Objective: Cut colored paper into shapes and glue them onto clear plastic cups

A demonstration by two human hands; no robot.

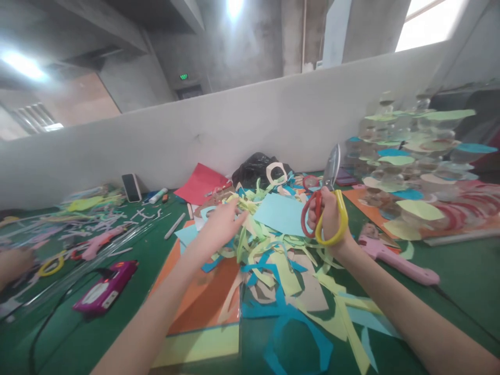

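My right hand is closed round a pair of scissors with one red and one yellow handle loop, its blades pointing up. My left hand reaches forward into a heap of yellow, green and blue paper scraps, its fingers pinched on thin yellow-green strips. A light blue sheet lies on the heap between both hands. Orange and yellow sheets lie under my left forearm.
A pink glue gun lies right of my right wrist, a magenta one at the left. Paper discs on clear stands fill the right. A phone, a red sheet and a black bag sit by the white wall. Another person's hand shows far left.
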